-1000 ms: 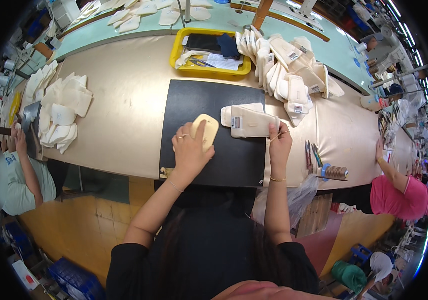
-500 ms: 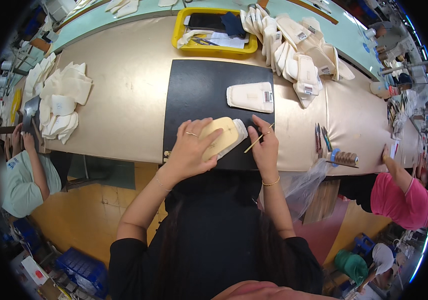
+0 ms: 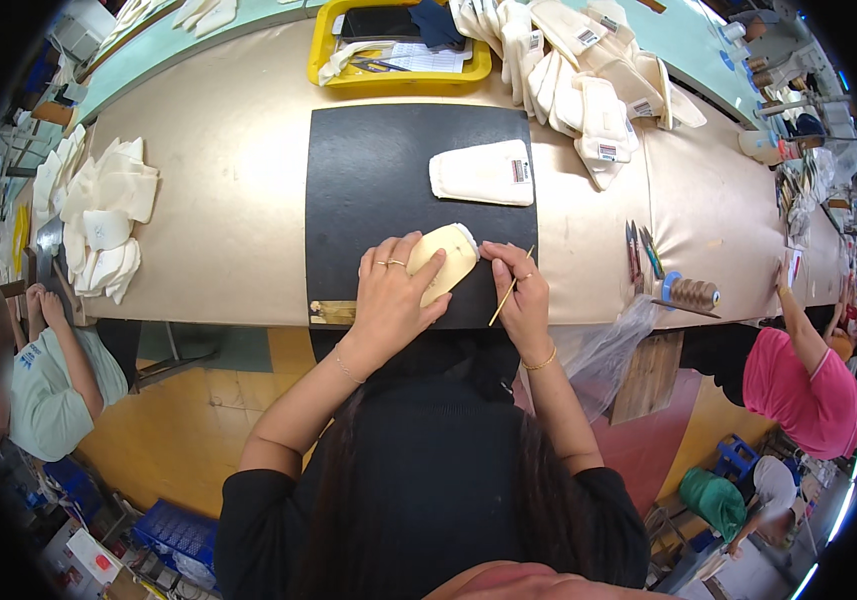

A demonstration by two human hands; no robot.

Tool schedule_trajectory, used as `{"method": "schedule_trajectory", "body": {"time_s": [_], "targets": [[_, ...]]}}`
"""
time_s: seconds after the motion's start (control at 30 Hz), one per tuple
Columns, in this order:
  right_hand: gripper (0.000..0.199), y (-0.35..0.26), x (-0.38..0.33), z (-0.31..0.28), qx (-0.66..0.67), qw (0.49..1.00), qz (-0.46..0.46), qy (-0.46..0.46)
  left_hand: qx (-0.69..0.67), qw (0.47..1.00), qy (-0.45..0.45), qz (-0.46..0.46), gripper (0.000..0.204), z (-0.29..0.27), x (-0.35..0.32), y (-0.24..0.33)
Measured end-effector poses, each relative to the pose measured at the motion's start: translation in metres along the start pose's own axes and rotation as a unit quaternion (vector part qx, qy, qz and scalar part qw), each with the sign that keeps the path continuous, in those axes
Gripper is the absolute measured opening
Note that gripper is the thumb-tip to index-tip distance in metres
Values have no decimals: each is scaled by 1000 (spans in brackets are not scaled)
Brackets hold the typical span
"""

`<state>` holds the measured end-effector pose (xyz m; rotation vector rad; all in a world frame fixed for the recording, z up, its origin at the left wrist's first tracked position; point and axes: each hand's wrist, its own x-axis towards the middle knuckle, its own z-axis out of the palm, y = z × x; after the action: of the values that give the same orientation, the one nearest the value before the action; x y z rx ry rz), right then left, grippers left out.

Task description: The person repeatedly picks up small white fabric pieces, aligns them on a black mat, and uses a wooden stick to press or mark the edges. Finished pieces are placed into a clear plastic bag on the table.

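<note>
A labelled pad (image 3: 488, 173) lies on the black mat (image 3: 373, 150) between the hands and the yellow tray (image 3: 319, 55), with a pad pile (image 3: 603, 100) beyond and snips (image 3: 634, 250) and a spool (image 3: 694, 292) to the right. The left hand (image 3: 394, 295) clamps a cream block (image 3: 445, 258) on the mat's near part, which hides all but the white edge of a piece (image 3: 469, 236) beneath; the right hand (image 3: 518, 285) grips a stick (image 3: 497, 314), but whether its fingertips pinch that edge cannot be told. Both block and stick point away from the person, their long axes leaning right.
</note>
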<state>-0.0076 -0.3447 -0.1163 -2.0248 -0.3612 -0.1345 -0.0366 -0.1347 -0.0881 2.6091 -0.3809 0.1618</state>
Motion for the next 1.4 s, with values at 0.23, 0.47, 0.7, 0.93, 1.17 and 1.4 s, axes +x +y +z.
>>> {"method": "schedule_trajectory", "body": {"time_s": [0.23,0.47,0.7,0.93,1.17,1.4], "targets": [[36,-8,6,-3,90,992,28,85,14,1000,2,-8,55,3,0,2],[21,-26,38,-2,55,994,82,-53,24,1000,-10,-11,56,3,2,5],[24,-31,56,4,-64,990,61,-112,27,999,-24,-19,56,2,2,7],[17,-26,55,10,-223,959,-49,-171,29,999,-16,-15,57,0,1,9],[15,-23,55,4,-212,953,-97,-194,60,997,-41,-7,60,3,5,12],[16,-18,44,21,-206,971,-93,-85,66,996,-50,-27,54,12,1,3]]}}
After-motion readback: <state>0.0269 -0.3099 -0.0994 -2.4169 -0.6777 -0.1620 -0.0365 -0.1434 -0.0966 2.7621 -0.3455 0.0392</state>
